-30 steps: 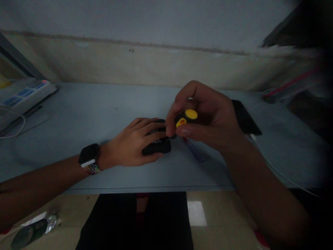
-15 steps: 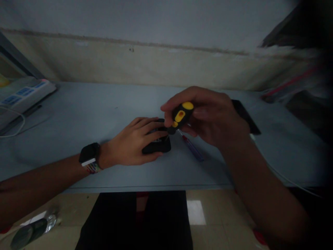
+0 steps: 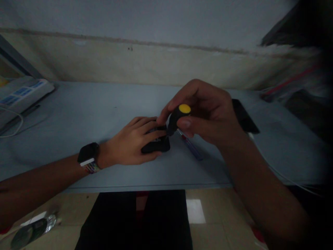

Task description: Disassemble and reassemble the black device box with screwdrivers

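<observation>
My left hand [image 3: 135, 140] rests over a small flat black device [image 3: 157, 147] on the table, its thumb along the near edge and its fingers across the top and far edge, gripping it. Part of the device is hidden under the fingers. In my right hand [image 3: 210, 113] is a screwdriver [image 3: 175, 119] with a black and yellow handle, held between thumb and fingers. It points down at the right end of the device; the tip is too dark to make out. A second screwdriver with a clear purplish handle [image 3: 191, 147] lies just right of the device, under my right hand.
On the grey table [image 3: 91, 104], a white power strip [image 3: 23, 95] with a cable lies at the far left. A dark flat phone-like object [image 3: 244, 116] sits beyond my right wrist, with a white cable [image 3: 283, 177] near it. A clear bottle [image 3: 33, 231] is below, left.
My right thumb and fingers have shifted round the screwdriver handle, which has turned and now stands more upright. My left hand and the black device keep their place.
</observation>
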Action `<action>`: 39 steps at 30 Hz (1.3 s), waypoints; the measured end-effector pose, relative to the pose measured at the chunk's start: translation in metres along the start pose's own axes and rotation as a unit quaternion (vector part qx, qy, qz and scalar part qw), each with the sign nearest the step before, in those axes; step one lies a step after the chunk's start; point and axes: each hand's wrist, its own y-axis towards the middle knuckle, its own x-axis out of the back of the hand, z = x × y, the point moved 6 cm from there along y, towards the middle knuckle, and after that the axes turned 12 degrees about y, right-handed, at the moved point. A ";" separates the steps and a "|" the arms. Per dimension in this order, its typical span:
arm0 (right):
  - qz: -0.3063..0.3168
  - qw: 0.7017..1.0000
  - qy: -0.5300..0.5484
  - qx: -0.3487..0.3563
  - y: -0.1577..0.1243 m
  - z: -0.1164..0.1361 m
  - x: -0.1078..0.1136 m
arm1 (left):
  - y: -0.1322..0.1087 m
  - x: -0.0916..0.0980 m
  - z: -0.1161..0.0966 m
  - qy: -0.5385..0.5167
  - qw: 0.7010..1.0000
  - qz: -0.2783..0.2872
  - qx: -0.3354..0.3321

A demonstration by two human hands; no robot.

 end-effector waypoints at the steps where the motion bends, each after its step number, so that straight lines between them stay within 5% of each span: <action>1: 0.004 1.000 -0.004 -0.009 0.000 0.001 0.000 | 0.000 0.000 0.000 0.000 1.000 0.004 0.002; 9: 0.014 0.998 0.029 -0.048 0.000 0.001 -0.004 | 0.001 0.002 -0.001 0.009 1.000 0.010 0.006; 15: 0.022 0.999 0.039 0.018 0.000 -0.004 -0.004 | 0.001 0.002 -0.001 -0.001 1.000 -0.001 0.005; 24: -0.017 0.999 -0.043 -0.007 -0.001 0.009 -0.001 | 0.000 -0.001 0.000 -0.006 1.000 0.023 0.013; 39: -0.029 1.000 -0.005 -0.004 -0.002 0.013 -0.004 | 0.002 0.002 -0.001 0.003 1.000 0.019 0.003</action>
